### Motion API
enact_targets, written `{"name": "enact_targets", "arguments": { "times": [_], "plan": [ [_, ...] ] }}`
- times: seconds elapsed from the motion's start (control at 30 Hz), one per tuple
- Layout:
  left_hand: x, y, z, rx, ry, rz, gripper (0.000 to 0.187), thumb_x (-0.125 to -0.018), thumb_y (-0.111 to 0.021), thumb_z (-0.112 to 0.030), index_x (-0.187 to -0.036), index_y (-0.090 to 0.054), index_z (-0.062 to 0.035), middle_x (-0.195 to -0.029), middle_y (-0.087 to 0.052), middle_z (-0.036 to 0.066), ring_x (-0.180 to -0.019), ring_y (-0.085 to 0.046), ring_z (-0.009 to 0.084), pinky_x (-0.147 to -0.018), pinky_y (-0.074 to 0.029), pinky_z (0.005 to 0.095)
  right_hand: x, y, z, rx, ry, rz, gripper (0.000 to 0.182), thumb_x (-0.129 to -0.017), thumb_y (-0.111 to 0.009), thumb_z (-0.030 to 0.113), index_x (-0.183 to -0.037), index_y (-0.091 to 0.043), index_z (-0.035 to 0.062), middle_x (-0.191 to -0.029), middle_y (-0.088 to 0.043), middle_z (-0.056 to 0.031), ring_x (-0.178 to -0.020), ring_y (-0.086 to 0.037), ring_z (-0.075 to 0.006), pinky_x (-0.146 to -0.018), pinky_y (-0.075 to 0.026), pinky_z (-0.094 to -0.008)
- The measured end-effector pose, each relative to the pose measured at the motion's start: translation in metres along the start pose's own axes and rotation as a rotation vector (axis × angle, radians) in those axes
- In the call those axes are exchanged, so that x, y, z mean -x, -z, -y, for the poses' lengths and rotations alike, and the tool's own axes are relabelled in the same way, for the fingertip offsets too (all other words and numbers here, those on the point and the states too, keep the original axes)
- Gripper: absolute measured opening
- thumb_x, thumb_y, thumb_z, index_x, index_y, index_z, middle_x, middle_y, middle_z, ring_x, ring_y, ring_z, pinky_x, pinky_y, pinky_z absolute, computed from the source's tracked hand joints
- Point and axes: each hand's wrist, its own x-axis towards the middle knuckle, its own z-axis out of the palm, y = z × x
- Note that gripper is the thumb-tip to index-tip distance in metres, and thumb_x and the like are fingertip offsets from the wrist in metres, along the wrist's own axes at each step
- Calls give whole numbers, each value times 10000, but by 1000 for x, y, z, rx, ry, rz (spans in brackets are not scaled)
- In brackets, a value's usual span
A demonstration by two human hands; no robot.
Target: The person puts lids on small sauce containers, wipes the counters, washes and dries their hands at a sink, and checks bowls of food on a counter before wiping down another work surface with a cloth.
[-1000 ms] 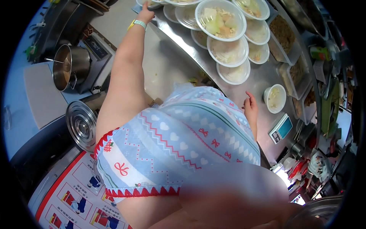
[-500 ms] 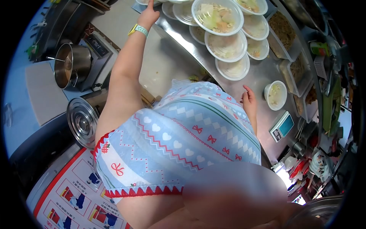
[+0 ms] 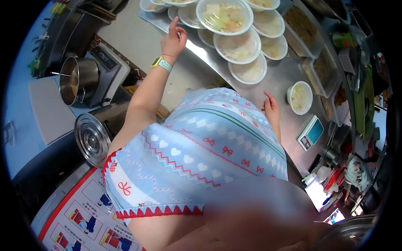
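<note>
My left hand (image 3: pixel 173 42), with a yellow-cased watch (image 3: pixel 161 63) on its wrist, hangs by the counter edge near the stacked bowls. It holds nothing, and its index finger is stretched out. White bowls with clear lids (image 3: pixel 225 16) stand piled on the steel counter, food showing through them. My right hand (image 3: pixel 271 112) is close to my body at the counter's edge, index finger out and other fingers loosely bent, with nothing visible in it. Nearest to it stands an unlidded white bowl (image 3: pixel 300 98) with pale food inside. A small digital scale (image 3: pixel 310 133) lies beyond that bowl.
Clear plastic tubs of noodle-like food (image 3: pixel 302 29) line the counter's far side. Across the floor, a steel pot (image 3: pixel 78 80) stands beside another scale (image 3: pixel 109 67). A large lidded pot (image 3: pixel 92 140) is close to my left arm. Utensils (image 3: pixel 333 180) crowd the right.
My left hand has drawn back from the far end of the bowls toward my body, its elbow bending more. My right hand has barely moved. The view has shifted slightly.
</note>
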Motion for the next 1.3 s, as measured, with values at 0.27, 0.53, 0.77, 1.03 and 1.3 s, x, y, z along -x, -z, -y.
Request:
{"name": "enact_targets", "arguments": {
  "times": [0.27,0.53,0.77,1.03,1.3],
  "plan": [
    [6,-10,-18,-188,69,376,610,-848,-540,-193,-1426,-347,-202,-820,-686,3,-635,-643,247,-592,-507,380,-1,5,-7,22,-8,35,306,-978,-471,147,-1259,-583,99,-772,-526,8,-695,-507,-73,-646,-467,-234],
    [72,-17,-82,-112,-180,413,618,-804,-563,-170,-1402,-414,-224,-791,-687,-21,-631,-651,234,-586,-517,384,2,14,-15,-11,9,47,296,-980,-477,137,-1252,-591,107,-759,-524,9,-672,-494,-61,-615,-461,-222],
    [69,-26,-94,-147,-235,545,633,-791,-558,-134,-1403,-420,-218,-761,-678,-12,-599,-635,227,-569,-512,366,6,19,-22,-46,12,41,293,-982,-476,137,-1249,-593,108,-758,-528,10,-671,-491,-57,-604,-452,-219],
    [26,1,-131,-11,-379,52,778,-781,-556,-125,-1483,-221,-159,-726,-668,11,-535,-612,206,-499,-487,352,9,26,-23,-59,34,36,292,-984,-464,131,-1244,-592,90,-759,-524,10,-668,-480,-58,-605,-441,-219],
    [-6,24,-142,-101,82,603,759,-760,-506,-232,-1483,-288,-302,-795,-681,141,-775,-662,335,-707,-515,441,10,31,-32,-81,7,45,293,-984,-465,131,-1246,-590,96,-772,-522,15,-676,-480,-58,-601,-442,-221]
  ]
}}
